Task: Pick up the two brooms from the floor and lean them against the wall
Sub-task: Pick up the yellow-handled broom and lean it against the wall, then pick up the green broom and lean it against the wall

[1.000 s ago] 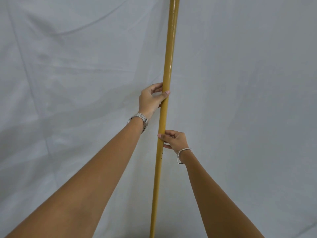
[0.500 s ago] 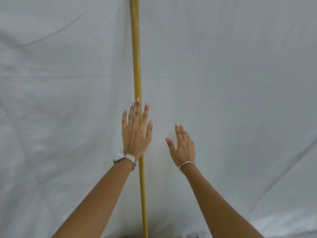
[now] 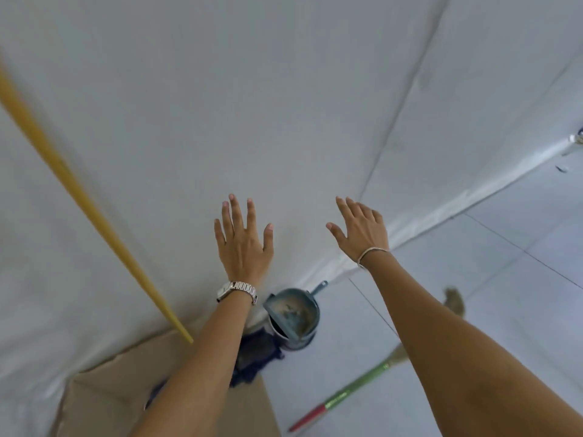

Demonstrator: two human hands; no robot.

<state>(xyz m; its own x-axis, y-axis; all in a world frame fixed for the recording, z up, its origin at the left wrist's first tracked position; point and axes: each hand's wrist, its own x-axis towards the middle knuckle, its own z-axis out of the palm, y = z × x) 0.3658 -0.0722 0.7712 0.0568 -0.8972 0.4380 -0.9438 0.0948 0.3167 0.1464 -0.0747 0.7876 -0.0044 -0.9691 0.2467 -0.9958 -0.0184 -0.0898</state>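
A broom with a yellow handle leans against the white sheet-covered wall at the left, its lower end hidden behind my left forearm and a cardboard sheet. A second broom, with a green and red handle, lies on the tiled floor at the lower right; its straw head shows partly behind my right forearm. My left hand, wearing a watch, is spread flat and holds nothing. Beside it, my right hand with a thin bracelet is also spread and holds nothing.
A grey-blue dustpan stands at the foot of the wall. Below it lies a dark blue cloth, and a brown cardboard sheet covers the floor at the lower left. White floor tiles stretch to the right.
Both hands let go of the yellow handle, which stays leaning on the wall. My view swung right and down, so the handle is now far left and the floor broom appears.
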